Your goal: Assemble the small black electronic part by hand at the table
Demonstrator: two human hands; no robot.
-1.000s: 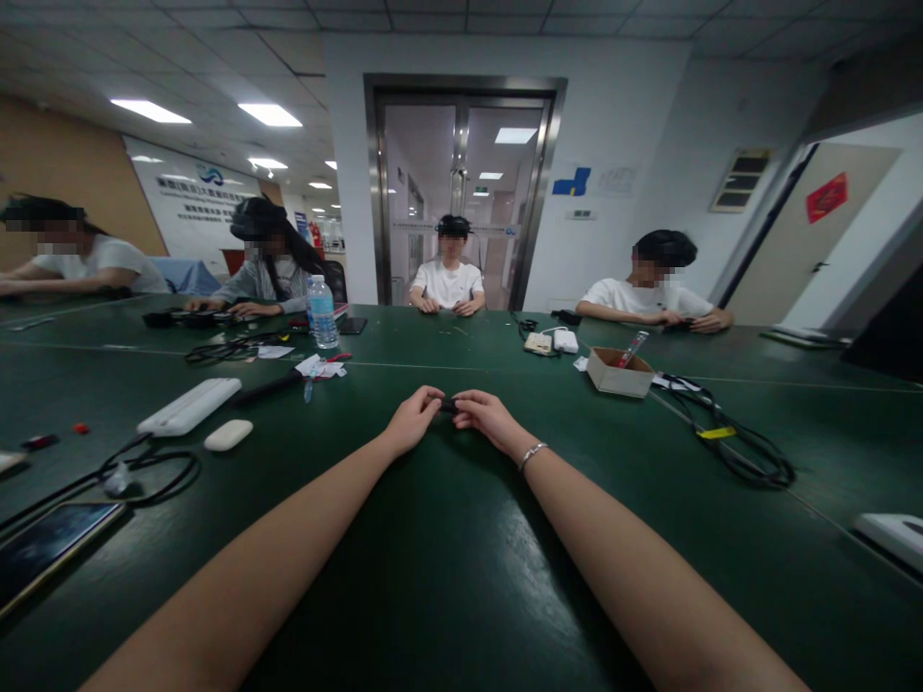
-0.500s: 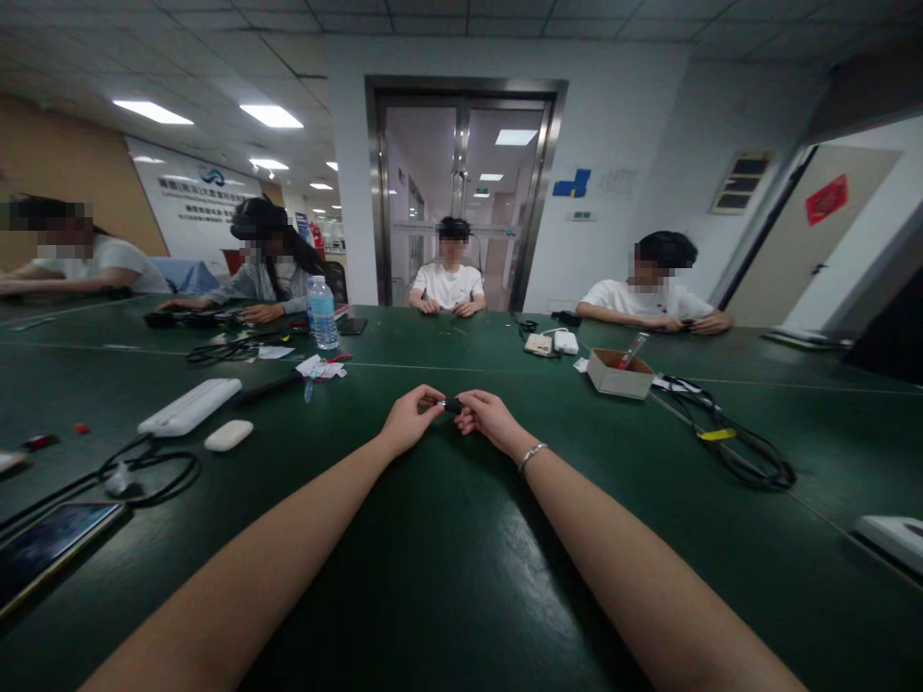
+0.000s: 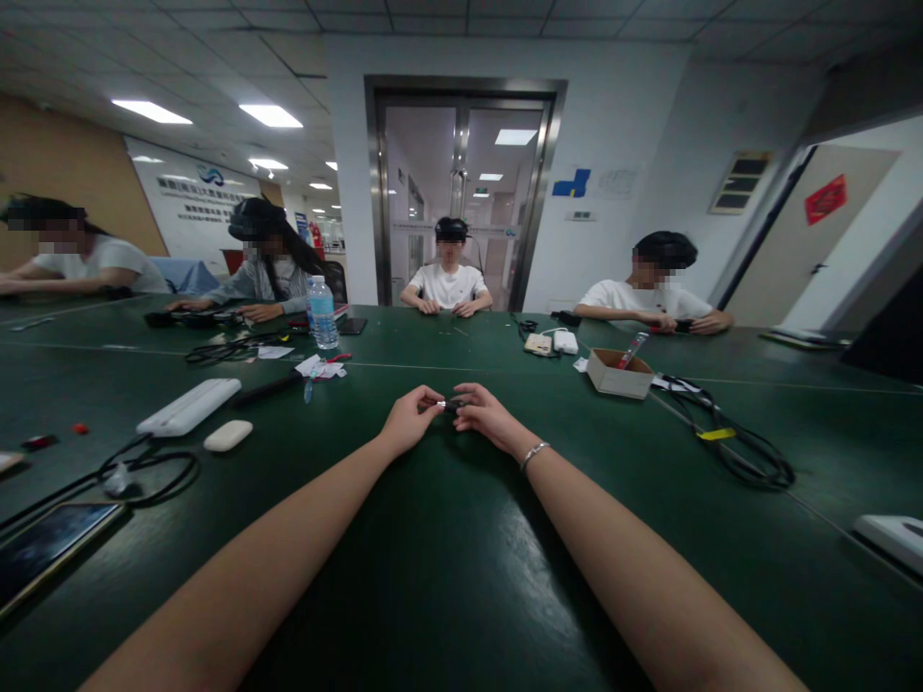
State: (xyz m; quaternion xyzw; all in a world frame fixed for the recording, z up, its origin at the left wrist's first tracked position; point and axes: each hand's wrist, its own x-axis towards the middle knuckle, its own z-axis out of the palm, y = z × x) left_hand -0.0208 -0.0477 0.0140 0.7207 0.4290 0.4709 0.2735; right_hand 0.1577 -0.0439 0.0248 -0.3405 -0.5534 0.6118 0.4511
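A small dark object with a silvery end point(image 3: 451, 407), too small to name surely, is held just above the table in front of me. My left hand point(image 3: 412, 419) pinches its silvery end between thumb and fingertips. Around the dark end, my right hand point(image 3: 488, 415) has its fingers parted, with a gap between the upper finger and those below. Whether a right fingertip still touches the object I cannot tell. A metal bracelet point(image 3: 534, 456) circles my right wrist.
On the green table point(image 3: 461, 538) at left lie a phone point(image 3: 62, 548), a white case point(image 3: 229, 435), a white power strip point(image 3: 188, 407) and cables. A bottle point(image 3: 322, 312) stands farther back. To the right are a small box point(image 3: 620, 375) and coiled cable point(image 3: 750, 447). Several people sit around.
My right fingers have loosened and spread around the dark end of the object, showing more of its silvery end. My left hand has stayed in place with its pinch.
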